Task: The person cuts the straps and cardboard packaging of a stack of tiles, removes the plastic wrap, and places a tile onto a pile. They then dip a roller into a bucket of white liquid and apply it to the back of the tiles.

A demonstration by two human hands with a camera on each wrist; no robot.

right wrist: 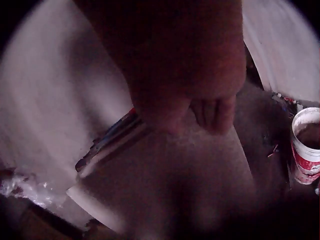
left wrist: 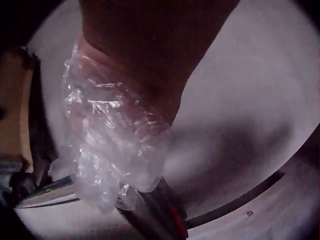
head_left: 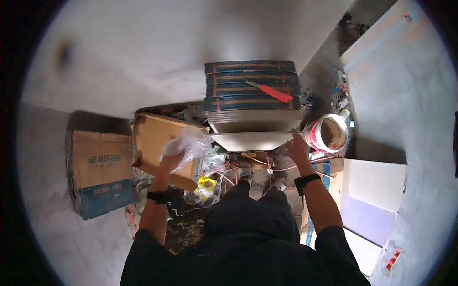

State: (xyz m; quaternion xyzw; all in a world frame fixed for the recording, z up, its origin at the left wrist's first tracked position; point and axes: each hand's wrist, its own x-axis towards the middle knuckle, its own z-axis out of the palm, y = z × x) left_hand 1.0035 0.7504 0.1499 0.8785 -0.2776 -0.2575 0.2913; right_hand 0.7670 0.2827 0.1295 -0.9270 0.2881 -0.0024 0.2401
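My left hand [head_left: 171, 163] grips a crumpled sheet of clear plastic film [head_left: 192, 145], which covers most of the fingers. In the left wrist view the film [left wrist: 117, 145] bunches around that hand. On the other side, my right hand [head_left: 298, 151] holds the upper right corner of a pale tile [head_left: 253, 142], its fingers [right wrist: 226, 115] curled over the edge in the right wrist view. This tile leans out from a stack of similar tiles [head_left: 253, 116] in dark cartons [head_left: 253, 78]. A red-handled utility knife [head_left: 275, 93] lies on top of the cartons.
Left of the stack an opened cardboard box [head_left: 155, 143] leans, with a printed carton [head_left: 102, 167] beyond it by the wall. A white and red bucket [head_left: 312, 136] stands to the right. Pinkish tubing [head_left: 286, 168] and a yellow plastic wrapper [head_left: 205, 187] lie on the floor near my feet.
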